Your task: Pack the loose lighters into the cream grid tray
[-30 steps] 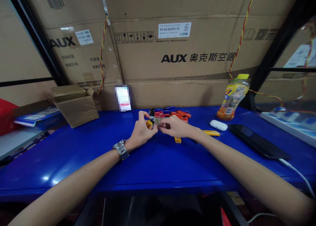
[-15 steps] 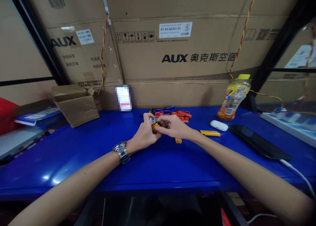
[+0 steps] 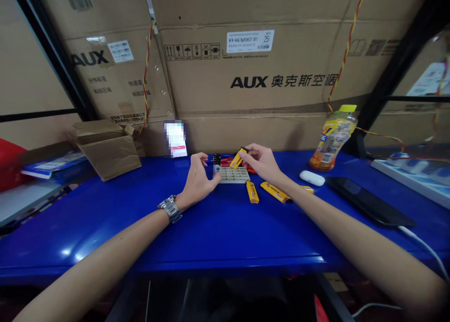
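Observation:
My right hand [image 3: 262, 162] pinches a yellow lighter [image 3: 238, 159] with a black top, tilted above a pale grid tray [image 3: 234, 179] with many small compartments. My left hand [image 3: 200, 176] is open at the tray's left end, its thumb at the tray's edge and its fingers curved apart. Black-topped lighters [image 3: 217, 160] stand in the tray's left end. In front of the tray lies another yellow lighter [image 3: 252, 192], and more yellow ones [image 3: 274, 191] lie to its right, one partly behind my right forearm. Red lighters [image 3: 226, 162] lie behind the tray, partly hidden.
A white earbud case [image 3: 312, 178], a black phone-like device [image 3: 365, 202] with a white cable and a drink bottle [image 3: 332, 139] are on the right. A lit phone [image 3: 176, 139] leans at the back. An open cardboard box [image 3: 108, 148] stands left on the blue table [image 3: 211, 237].
My hands have parted, the left moving left and the right moving up and right with the yellow lighter. The grid tray now shows between them, as do more yellow lighters in front.

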Demonstrator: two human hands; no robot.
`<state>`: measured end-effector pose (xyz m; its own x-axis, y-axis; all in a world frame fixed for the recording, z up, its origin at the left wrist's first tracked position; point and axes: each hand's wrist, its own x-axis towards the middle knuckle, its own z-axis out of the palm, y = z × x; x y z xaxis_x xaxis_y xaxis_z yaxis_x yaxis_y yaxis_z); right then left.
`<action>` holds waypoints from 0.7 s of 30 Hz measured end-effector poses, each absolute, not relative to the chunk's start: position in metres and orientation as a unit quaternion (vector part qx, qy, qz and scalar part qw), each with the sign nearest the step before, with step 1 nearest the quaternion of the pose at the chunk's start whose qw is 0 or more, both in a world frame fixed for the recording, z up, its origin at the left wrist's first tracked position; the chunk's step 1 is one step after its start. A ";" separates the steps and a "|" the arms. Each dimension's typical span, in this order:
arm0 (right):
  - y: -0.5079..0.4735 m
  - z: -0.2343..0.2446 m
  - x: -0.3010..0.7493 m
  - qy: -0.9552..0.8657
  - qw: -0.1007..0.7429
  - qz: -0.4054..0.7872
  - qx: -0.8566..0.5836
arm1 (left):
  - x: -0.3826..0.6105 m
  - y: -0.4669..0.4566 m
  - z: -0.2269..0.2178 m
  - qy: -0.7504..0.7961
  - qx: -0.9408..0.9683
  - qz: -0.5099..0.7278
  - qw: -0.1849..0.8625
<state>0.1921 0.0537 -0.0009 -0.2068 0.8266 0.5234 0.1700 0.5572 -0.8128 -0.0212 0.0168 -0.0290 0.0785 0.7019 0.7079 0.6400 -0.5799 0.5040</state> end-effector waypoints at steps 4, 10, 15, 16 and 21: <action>0.062 -0.009 0.198 -0.729 0.499 0.293 -0.366 | -0.029 0.029 -0.035 0.472 0.771 0.395 0.163; 0.068 -0.018 0.195 -0.763 0.464 0.285 -0.349 | -0.031 0.030 -0.032 0.458 0.780 0.374 0.206; 0.070 -0.023 0.192 -0.783 0.445 0.257 -0.349 | -0.031 0.027 -0.030 0.446 0.804 0.338 0.204; 0.070 -0.023 0.192 -0.789 0.438 0.248 -0.353 | -0.031 0.025 -0.030 0.443 0.808 0.332 0.201; 0.070 -0.024 0.192 -0.822 0.391 0.188 -0.368 | -0.025 0.018 -0.029 0.423 0.825 0.322 0.191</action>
